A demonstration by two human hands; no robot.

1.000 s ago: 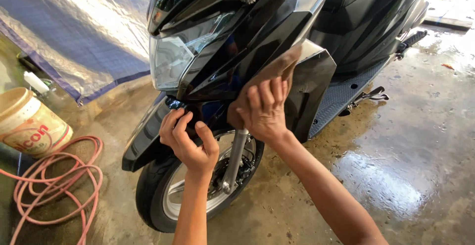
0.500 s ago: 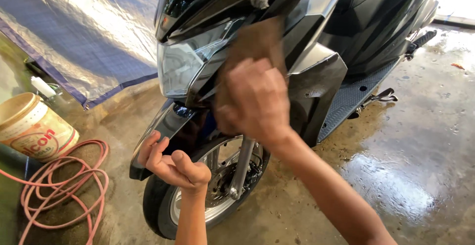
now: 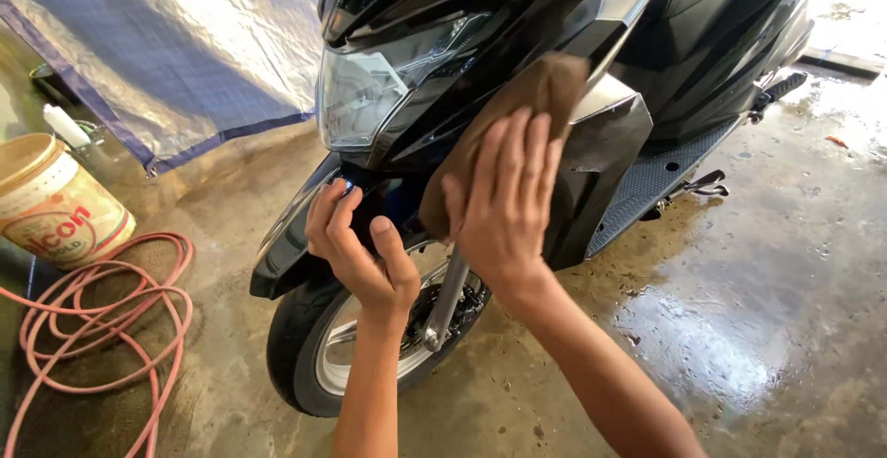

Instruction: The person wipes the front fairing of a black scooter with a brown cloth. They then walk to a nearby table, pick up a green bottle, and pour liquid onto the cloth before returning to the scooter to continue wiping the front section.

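Observation:
A black scooter (image 3: pixel 702 42) stands in front of me, its headlight (image 3: pixel 370 97) facing left. My right hand (image 3: pixel 504 204) lies flat on a brown cloth (image 3: pixel 540 88) and presses it against the glossy front panel beside the headlight. My left hand (image 3: pixel 356 250) rests with its fingers apart on the black front fender (image 3: pixel 282 245), just above the front wheel (image 3: pixel 319 356). It holds nothing.
A coiled pink hose (image 3: pixel 102 329) lies on the floor at the left beside a cream bucket (image 3: pixel 51 204). A blue tarpaulin (image 3: pixel 176 51) hangs behind. The concrete floor (image 3: pixel 758 310) is wet and shiny at the right. The scooter's side stand (image 3: pixel 698 185) juts out.
My right hand has slid the cloth down and to the right along the front panel. My left hand has shifted up to rest on the fender.

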